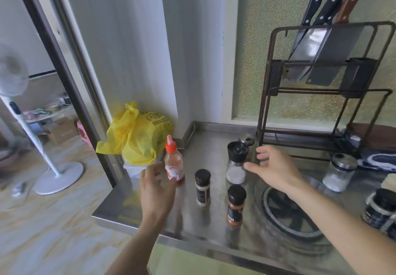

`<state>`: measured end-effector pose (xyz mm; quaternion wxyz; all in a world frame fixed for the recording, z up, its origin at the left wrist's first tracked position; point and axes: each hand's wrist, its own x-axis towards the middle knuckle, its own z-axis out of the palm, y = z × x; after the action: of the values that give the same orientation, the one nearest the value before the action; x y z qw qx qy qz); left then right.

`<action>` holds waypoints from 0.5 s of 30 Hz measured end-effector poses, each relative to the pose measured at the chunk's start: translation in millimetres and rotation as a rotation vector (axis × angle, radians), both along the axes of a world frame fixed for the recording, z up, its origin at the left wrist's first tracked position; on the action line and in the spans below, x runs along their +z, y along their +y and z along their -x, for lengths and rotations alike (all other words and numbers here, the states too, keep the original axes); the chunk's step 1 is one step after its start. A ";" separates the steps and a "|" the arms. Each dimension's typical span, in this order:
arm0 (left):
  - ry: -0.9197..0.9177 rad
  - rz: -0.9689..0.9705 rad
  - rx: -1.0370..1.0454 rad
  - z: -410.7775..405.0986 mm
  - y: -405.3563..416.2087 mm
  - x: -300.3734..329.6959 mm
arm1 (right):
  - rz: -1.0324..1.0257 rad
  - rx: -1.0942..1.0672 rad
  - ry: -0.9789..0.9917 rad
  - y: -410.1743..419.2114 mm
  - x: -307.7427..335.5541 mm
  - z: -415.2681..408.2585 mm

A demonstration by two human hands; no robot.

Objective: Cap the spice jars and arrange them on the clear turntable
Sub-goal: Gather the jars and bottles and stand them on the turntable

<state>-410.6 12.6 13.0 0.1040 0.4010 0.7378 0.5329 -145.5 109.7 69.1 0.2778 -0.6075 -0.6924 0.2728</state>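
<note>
The left hand [155, 191] is hovering with fingers spread, holding nothing, just beside the orange-capped squeeze bottle [174, 163] at nine o'clock on the tabletop [192, 227]. Toward the centre, a black-capped spice jar [202, 188], a brown spice jar [235, 205] and a salt grinder [236, 163] are standing capped. The right hand [272, 169] is reaching, fingers apart and empty, beside the grinder. The clear turntable [300, 229] at four o'clock is carrying nothing I can make out, so arranging seems barely begun.
</note>
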 end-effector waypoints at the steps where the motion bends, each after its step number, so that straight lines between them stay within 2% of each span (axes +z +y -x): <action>1: 0.037 0.023 0.003 5.0 8.6 2.9 | 0.000 -0.007 0.003 4.2 -1.1 6.0; 11: 0.239 0.191 -0.078 17.6 60.9 1.5 | -0.190 -0.015 -0.276 31.5 -19.2 64.2; 15: 0.271 0.169 -0.052 17.5 59.2 13.9 | -0.223 -0.041 -0.284 32.5 -20.1 65.3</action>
<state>-428.1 71.8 26.9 0.0507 0.4780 0.7767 0.4071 -210.8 142.2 49.0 0.2482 -0.6196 -0.7379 0.1000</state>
